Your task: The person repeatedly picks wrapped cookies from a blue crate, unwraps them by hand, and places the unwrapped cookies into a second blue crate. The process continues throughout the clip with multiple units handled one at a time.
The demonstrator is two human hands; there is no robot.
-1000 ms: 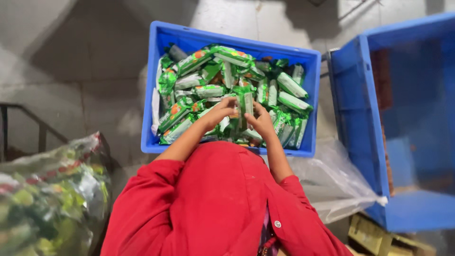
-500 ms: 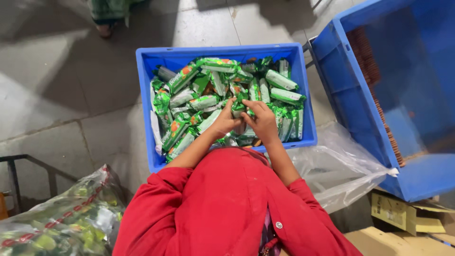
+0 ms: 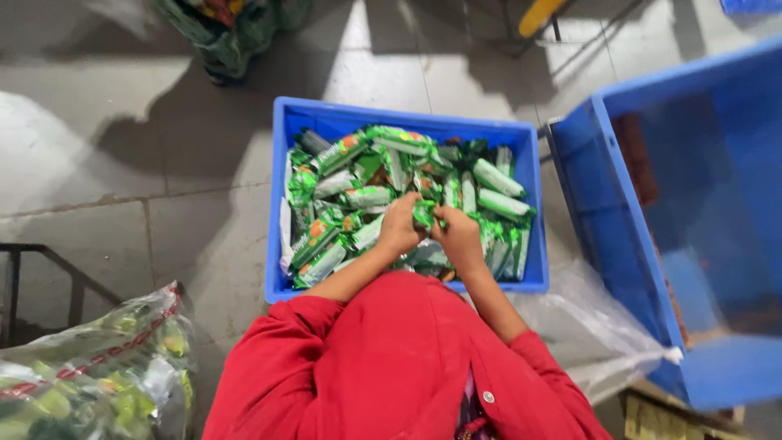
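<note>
A blue plastic crate (image 3: 285,204) stands on the floor in front of me, filled with several green snack packets (image 3: 371,195). Both hands are over the crate's near middle, close together. My left hand (image 3: 399,226) and my right hand (image 3: 458,236) each pinch the same green packet (image 3: 424,213), held just above the heap. My red sleeves reach down from the bottom of the view.
A larger blue crate (image 3: 619,212) stands tilted at the right, with clear plastic sheeting (image 3: 586,326) beside it. A clear bag of green packets (image 3: 98,375) lies at bottom left. Another filled bag (image 3: 236,33) sits at the top. The floor is grey tile.
The view has shifted, so the crate now sits lower and more to the centre. My hands stay together on a packet above the heap.
</note>
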